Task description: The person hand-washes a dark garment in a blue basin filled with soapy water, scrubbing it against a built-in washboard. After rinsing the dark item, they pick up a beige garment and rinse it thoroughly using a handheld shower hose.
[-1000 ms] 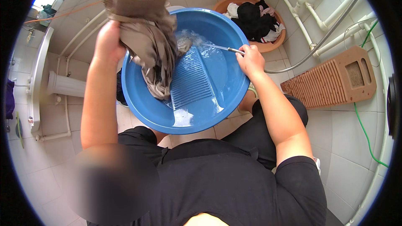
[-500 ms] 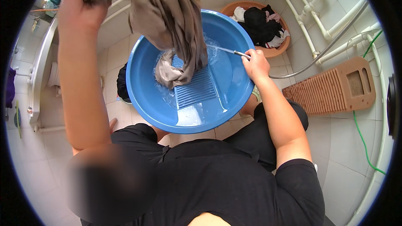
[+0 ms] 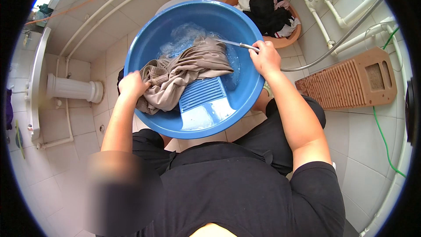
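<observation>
A large blue basin (image 3: 151, 125) stands between my knees, with a ribbed washboard (image 3: 202, 92) shaped into its near side. Over the ribs and in the water lies a bunched grey-brown garment (image 3: 188, 68). My left hand (image 3: 133, 84) is closed on its left end at the basin's rim. In my right hand (image 3: 265, 58), at the right rim, is the end of a grey hose (image 3: 319, 65). A thin stream of water runs from its metal tip onto the garment, and the water at the far side is churned up.
An orange tub (image 3: 294, 35) of black, white and pink clothes stands beyond the basin. A brown washboard (image 3: 346, 81) leans at the right near white pipes (image 3: 326, 11). To the left are a white washbasin (image 3: 38, 79) and its pedestal (image 3: 74, 90).
My left hand has come down from high on the left to the rim, lowering the garment into the basin. My right hand still holds the hose in nearly the same place.
</observation>
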### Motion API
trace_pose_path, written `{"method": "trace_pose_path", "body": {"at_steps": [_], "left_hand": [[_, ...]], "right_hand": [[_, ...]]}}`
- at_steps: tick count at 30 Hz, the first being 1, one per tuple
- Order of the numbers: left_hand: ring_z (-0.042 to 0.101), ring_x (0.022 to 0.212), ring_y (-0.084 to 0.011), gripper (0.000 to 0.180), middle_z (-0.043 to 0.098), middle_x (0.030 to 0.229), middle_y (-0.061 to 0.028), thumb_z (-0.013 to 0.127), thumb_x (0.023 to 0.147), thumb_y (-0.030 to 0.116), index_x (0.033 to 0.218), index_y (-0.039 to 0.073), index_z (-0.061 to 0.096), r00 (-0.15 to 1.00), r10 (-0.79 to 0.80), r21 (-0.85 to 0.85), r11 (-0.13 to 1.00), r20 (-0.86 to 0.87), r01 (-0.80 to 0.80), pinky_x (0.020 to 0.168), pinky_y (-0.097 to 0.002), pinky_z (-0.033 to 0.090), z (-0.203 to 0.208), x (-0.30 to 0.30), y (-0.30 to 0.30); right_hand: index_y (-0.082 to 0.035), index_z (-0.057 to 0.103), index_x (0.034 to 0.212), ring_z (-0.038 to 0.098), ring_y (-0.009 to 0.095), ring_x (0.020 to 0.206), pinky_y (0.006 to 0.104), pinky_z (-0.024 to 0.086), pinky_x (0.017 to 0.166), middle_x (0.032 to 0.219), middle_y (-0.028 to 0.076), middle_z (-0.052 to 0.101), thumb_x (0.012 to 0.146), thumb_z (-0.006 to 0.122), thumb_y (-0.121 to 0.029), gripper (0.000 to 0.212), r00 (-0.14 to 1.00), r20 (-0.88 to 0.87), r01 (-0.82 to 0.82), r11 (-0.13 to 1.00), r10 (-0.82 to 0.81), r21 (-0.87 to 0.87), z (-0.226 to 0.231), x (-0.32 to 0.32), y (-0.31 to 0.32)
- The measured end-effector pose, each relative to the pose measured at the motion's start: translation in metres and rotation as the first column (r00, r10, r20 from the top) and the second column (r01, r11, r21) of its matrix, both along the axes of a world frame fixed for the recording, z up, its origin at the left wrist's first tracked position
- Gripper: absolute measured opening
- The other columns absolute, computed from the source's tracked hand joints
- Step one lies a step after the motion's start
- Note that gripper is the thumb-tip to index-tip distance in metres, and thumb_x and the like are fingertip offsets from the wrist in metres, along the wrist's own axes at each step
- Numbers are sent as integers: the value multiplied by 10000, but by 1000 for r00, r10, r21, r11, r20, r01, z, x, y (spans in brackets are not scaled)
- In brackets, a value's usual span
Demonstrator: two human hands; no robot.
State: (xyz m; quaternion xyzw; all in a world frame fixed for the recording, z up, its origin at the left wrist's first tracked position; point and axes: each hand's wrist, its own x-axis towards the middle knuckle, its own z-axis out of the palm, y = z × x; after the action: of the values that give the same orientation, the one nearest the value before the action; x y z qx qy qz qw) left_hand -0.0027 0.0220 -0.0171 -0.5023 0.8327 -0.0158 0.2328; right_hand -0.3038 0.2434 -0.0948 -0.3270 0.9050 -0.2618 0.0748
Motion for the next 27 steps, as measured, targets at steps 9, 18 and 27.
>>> {"method": "trace_pose_path", "body": {"at_steps": [9, 18, 27], "left_hand": [[340, 1301, -329, 1026, 350, 1399, -213, 797, 585, 417, 1379, -3, 302, 636, -535, -117, 808, -557, 577, 1066, -379, 310, -81, -97, 15], [590, 865, -175, 290, 658, 909, -72, 634, 743, 132, 1013, 30, 655, 712, 376, 721, 641, -593, 263, 811, -307, 449, -18, -97, 5], [603, 945, -245, 258, 616, 1031, -154, 444, 891, 108, 1034, -69, 565, -297, 621, 456, 757, -726, 468, 849, -380, 491, 124, -60, -45]], "right_hand": [[-158, 633, 943, 609, 288, 858, 395, 495, 748, 1000, 83, 566, 778, 662, -292, 213, 1000, 8, 6, 999, -6, 36, 2, 2, -6], [-149, 631, 921, 607, 296, 854, 403, 494, 749, 984, 99, 563, 783, 668, -276, 192, 1000, 7, 7, 1000, -7, -3, 1, 0, -2], [-151, 630, 928, 608, 294, 858, 405, 491, 754, 1001, 99, 558, 791, 653, -284, 193, 1000, 20, 8, 999, -8, 38, 7, 2, -4]]}}
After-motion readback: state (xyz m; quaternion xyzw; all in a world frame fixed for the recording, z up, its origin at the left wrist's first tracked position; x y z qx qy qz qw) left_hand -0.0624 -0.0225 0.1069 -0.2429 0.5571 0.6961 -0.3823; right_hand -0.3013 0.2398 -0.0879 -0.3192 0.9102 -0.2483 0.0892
